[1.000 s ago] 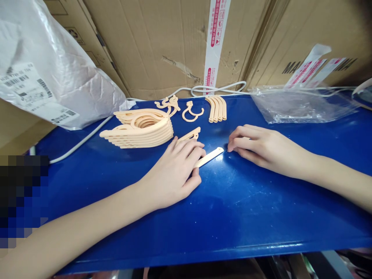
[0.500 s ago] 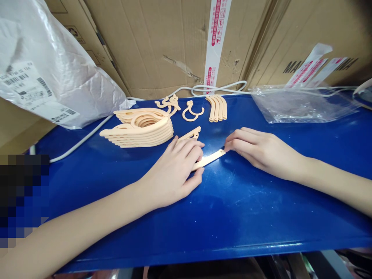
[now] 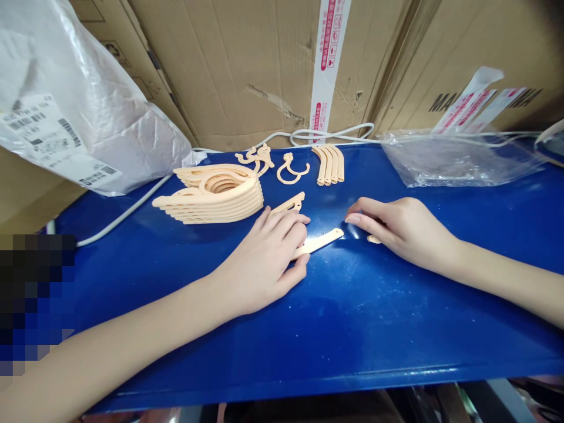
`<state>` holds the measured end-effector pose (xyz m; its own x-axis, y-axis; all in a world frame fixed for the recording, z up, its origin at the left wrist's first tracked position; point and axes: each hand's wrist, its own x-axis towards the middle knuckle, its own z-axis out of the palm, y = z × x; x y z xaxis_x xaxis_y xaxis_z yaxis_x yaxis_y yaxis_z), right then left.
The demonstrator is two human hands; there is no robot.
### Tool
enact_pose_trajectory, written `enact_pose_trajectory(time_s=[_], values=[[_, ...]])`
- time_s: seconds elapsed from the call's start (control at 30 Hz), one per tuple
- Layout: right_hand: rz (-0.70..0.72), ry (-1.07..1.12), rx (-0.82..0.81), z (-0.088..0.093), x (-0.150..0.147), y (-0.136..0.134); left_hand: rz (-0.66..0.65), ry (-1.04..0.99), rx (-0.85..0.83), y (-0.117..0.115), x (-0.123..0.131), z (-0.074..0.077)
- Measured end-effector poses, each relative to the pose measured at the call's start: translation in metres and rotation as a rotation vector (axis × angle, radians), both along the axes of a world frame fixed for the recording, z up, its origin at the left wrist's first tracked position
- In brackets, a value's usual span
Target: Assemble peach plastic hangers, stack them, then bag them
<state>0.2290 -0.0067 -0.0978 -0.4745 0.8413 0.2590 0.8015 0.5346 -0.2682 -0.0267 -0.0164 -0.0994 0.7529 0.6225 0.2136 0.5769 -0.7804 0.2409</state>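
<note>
My left hand (image 3: 268, 258) lies over a cream plastic hanger part (image 3: 324, 239), its fingers and thumb closed on it against the blue table. One flat arm of the part sticks out to the right, and another slotted end shows beyond my fingers; its middle is hidden. To the right, my right hand (image 3: 396, 226) is curled, thumb and index finger close together, apart from that arm. A rounded end of a small cream plastic piece (image 3: 374, 239) peeks out beneath its curled fingers; the rest is hidden by the hand.
Beyond my left hand stands a stack of cream hanger bodies (image 3: 211, 200). Loose hooks (image 3: 291, 170) and several curved arms (image 3: 328, 164) lie behind. A clear plastic bag (image 3: 458, 161), a white cable (image 3: 123, 214), a white parcel (image 3: 110, 117) and cardboard boxes (image 3: 247, 64) border the table (image 3: 352, 329).
My right hand has drawn slightly right, away from the tip of the hanger arm, and turned, so the small cream piece under it now shows. My left hand stays put.
</note>
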Motion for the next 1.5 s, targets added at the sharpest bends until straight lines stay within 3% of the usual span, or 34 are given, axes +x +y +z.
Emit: enact_pose_trajectory(time_s=[0.13, 0.33, 0.57, 0.8, 1.03, 1.17, 1.33, 1.5], values=[[-0.071, -0.032, 0.086, 0.002, 0.0, 0.0, -0.002, 0.002, 0.006, 0.0, 0.0, 0.0], [-0.097, 0.113, 0.117, -0.002, -0.005, -0.006, -0.013, -0.006, 0.006, 0.0, 0.0, 0.0], [-0.003, 0.196, 0.062, -0.003, -0.008, -0.009, -0.004, -0.001, 0.003, 0.0, 0.0, 0.0], [-0.031, 0.513, -0.111, 0.002, 0.0, -0.006, -0.008, 0.006, 0.005, 0.001, 0.0, 0.001], [-0.035, 0.348, -0.169, -0.002, -0.004, -0.004, -0.009, 0.005, -0.006, 0.0, 0.001, 0.001], [0.006, 0.371, -0.209, -0.006, -0.002, 0.001, -0.006, -0.012, -0.028, 0.001, 0.001, 0.001], [0.122, 0.413, -0.144, -0.008, 0.001, 0.006, 0.018, -0.034, -0.076, 0.001, 0.0, -0.001], [0.077, 0.403, -0.087, -0.008, 0.0, 0.004, 0.016, -0.075, -0.063, 0.002, 0.0, -0.003]])
